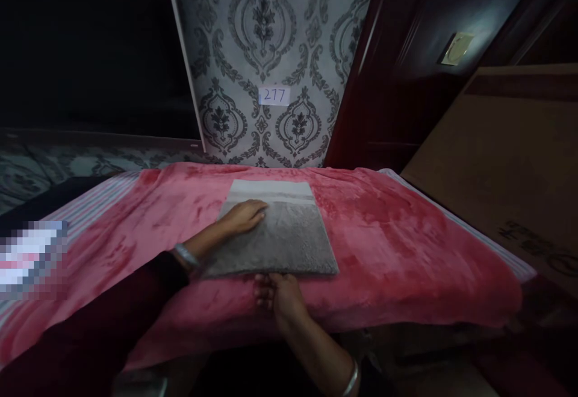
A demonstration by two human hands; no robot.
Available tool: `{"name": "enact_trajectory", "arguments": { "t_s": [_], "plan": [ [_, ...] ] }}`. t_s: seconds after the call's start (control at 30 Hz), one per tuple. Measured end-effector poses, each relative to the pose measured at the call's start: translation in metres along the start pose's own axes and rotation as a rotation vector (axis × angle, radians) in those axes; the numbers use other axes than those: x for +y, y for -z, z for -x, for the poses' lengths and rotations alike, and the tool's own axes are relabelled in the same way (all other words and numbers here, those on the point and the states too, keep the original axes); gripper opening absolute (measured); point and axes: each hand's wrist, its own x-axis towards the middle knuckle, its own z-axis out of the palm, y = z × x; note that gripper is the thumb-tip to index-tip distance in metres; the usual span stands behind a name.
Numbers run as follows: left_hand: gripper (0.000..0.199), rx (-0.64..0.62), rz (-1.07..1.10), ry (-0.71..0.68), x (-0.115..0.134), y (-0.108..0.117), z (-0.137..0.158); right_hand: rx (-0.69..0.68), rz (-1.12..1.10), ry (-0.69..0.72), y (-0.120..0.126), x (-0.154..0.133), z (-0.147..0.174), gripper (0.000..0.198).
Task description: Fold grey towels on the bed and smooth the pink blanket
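A grey towel-like cloth (282, 240), plush and folded into a flat rectangle, lies on a red fleecy blanket (388, 234). A lighter band runs across its far end. My left hand (244, 215) rests on the cloth's left part, palm down, with its fingers stretched to the right. At the near edge of the cloth is my right hand (284, 294), turned partly palm up, its fingers apart and slightly curled. Its fingertips are close to that edge; whether they touch it I cannot tell. Neither hand grips anything that I can see.
Striped cloth (99, 204) shows under the blanket at the left. A large cardboard box (506, 162) stands at the right. Behind are a dark screen (90, 53) and patterned wall with a paper label (274, 96) reading 277. A blurred-out patch covers the far left.
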Motion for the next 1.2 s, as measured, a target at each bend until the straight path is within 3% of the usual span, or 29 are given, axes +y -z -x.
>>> {"name": "enact_trajectory", "arguments": {
  "t_s": [0.1, 0.2, 0.33, 0.5, 0.8, 0.97, 1.2],
  "plan": [
    [0.051, -0.127, -0.076, 0.186, -0.018, -0.008, -0.052, 0.069, -0.001, -0.026, -0.002, 0.002, 0.001, 0.025],
    [0.057, -0.193, -0.098, 0.295, -0.029, -0.018, -0.092, 0.087, -0.023, -0.003, -0.001, 0.009, -0.001, 0.013],
    [0.06, -0.203, -0.107, 0.384, -0.045, -0.026, -0.127, 0.103, -0.048, 0.011, 0.005, 0.018, -0.007, 0.008],
    [0.062, -0.23, -0.099, 0.454, -0.072, -0.018, -0.159, 0.068, -0.009, -0.054, 0.008, 0.025, -0.017, 0.013],
    [0.054, -0.241, 0.005, 0.454, -0.105, -0.004, -0.172, 0.009, 0.0, -0.032, 0.029, 0.045, -0.036, 0.033],
    [0.052, -0.233, 0.047, 0.403, -0.104, -0.011, -0.173, 0.002, -0.004, -0.063, 0.031, 0.044, -0.037, 0.04],
    [0.043, -0.152, 0.002, 0.345, -0.096, -0.03, -0.174, 0.037, 0.013, -0.056, 0.031, 0.044, -0.037, 0.028]
  ]
}}
